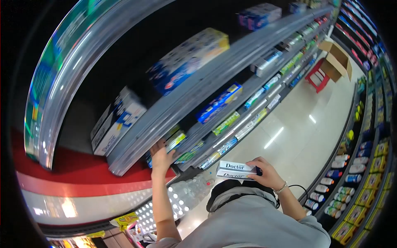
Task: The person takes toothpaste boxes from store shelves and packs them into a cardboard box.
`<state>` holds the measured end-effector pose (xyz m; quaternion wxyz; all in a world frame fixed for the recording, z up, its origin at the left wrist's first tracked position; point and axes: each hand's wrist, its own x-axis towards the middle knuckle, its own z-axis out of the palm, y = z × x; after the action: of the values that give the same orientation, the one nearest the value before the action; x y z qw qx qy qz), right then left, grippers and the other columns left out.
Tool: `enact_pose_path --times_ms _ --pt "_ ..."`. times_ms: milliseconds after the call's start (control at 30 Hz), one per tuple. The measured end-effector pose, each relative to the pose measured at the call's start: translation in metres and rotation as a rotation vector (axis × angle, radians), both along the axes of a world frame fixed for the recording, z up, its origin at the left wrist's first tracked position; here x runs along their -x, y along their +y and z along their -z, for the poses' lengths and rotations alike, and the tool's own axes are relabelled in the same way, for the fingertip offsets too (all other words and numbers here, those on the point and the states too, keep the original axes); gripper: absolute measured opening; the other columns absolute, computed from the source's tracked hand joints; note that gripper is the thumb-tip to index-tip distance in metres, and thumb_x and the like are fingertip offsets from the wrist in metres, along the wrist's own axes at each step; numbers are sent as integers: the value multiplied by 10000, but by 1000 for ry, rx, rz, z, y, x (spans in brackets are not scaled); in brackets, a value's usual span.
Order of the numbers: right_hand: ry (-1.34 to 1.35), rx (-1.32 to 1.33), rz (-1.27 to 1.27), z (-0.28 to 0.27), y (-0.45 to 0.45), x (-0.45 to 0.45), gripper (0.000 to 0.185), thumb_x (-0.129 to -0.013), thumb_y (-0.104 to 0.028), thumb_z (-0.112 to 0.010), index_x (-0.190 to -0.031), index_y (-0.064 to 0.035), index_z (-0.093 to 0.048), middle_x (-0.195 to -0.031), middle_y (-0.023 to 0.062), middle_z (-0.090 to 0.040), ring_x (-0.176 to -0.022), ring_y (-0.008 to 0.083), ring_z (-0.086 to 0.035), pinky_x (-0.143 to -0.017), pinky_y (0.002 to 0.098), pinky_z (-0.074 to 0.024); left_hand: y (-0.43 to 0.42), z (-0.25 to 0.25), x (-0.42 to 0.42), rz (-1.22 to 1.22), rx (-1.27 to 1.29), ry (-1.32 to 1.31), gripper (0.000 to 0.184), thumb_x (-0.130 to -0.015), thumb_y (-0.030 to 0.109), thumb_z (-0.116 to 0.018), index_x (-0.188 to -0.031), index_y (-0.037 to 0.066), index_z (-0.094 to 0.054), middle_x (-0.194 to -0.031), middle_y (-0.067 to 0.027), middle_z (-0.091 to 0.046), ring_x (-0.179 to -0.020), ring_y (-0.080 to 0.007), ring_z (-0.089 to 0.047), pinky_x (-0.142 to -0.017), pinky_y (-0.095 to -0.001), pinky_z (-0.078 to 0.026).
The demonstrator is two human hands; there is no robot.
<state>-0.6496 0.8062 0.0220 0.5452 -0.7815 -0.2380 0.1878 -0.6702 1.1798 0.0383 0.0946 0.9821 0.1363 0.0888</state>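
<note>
My right hand [266, 175] grips white toothpaste boxes [235, 166] with "Doctor" printed in dark letters, stacked at least two high in front of my body. A dark blue part shows by its fingers. My left hand [162, 158] reaches to the near end of a lower shelf, its thumb apart from the fingers, with no object visible in it. Right beside its fingertips is a green and yellow box [176, 140]; whether they touch, I cannot tell. On the shelf above stands a white carton [118, 122] with dark printing, also reading "Doctor".
Grey shelf edges [198, 91] run diagonally with more boxes, including a blue one [219, 102]. An opened cardboard box [336, 62] rests by a red stool [317, 76] down the aisle. Bottles [326, 181] line the opposite shelves. Clear plastic bottles [190, 192] lie below my left arm.
</note>
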Motion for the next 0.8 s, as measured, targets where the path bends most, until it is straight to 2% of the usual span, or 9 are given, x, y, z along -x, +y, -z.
enact_pose_path --times_ms 267,333,367,400,500,567,633,733,800 --pt "-8 -118 78 23 -65 -30 382 -712 -112 -651 -1073 -52 -540 -910 84 -507 -816 180 -518 -716 286 -423 -62 -58 9 -48 -107 -74 485 -621 44 -679 -1046 4 -448 -1006 -223 -484 -998 -392 -421 -830 -411 -356" --pt "232 -275 242 28 -89 -45 399 -734 -127 -647 -1097 -12 -527 -991 59 -516 -887 137 -513 -759 252 -420 -91 -66 9 -33 -6 -83 464 -643 45 -671 -1045 6 -442 -973 -197 -504 -949 -355 -468 -800 -387 -380" --pt "386 -556 324 37 -98 -51 423 -767 -131 -616 -1133 27 -477 -1036 48 -519 -947 115 -502 -799 245 -416 -105 -66 7 -30 95 -93 444 -665 45 -663 -1044 8 -436 -940 -172 -525 -900 -319 -514 -770 -363 -405" --pt "390 -558 332 35 -111 -59 423 -767 -131 -616 -1133 27 -477 -1036 48 -519 -947 115 -502 -799 245 -416 -121 -62 2 -24 94 -88 444 -665 45 -663 -1044 8 -436 -940 -172 -525 -900 -319 -514 -770 -363 -405" --pt "593 -902 437 27 -153 -85 419 -839 -194 -522 -1173 38 -420 -1053 98 -552 -940 139 -540 -810 275 -442 -176 -34 -27 9 888 -104 337 -759 73 -613 -1037 17 -432 -894 -64 -537 -797 -139 -526 -700 -267 -420" --pt "763 -1045 435 36 -182 -96 390 -848 -210 -510 -1148 29 -437 -1040 107 -561 -926 154 -557 -791 278 -460 -216 4 -50 65 1125 -115 278 -811 150 -568 -1018 13 -443 -906 -55 -535 -801 -127 -517 -707 -233 -409" --pt "996 -1268 424 49 -208 -102 341 -862 -248 -482 -1098 -1 -472 -1015 121 -580 -911 202 -583 -782 319 -486 -264 26 -66 -118 1567 19 327 -837 213 -540 -1078 6 -463 -938 -58 -553 -805 -123 -537 -702 -249 -432" --pt "988 -1368 545 64 -227 -101 357 -855 -259 -497 -1111 -11 -484 -1020 117 -584 -914 211 -581 -793 354 -479 -322 49 -91 -376 1954 253 361 -842 296 -525 -1075 21 -502 -963 -88 -584 -783 -184 -586 -686 -307 -481" --pt "1022 -1411 584 75 -240 -97 328 -851 -232 -506 -1101 -19 -492 -1024 111 -584 -925 217 -576 -817 362 -465 -361 50 -109 -329 2068 318 384 -843 325 -518 -1064 11 -504 -952 -103 -587 -783 -201 -588 -687 -316 -484"
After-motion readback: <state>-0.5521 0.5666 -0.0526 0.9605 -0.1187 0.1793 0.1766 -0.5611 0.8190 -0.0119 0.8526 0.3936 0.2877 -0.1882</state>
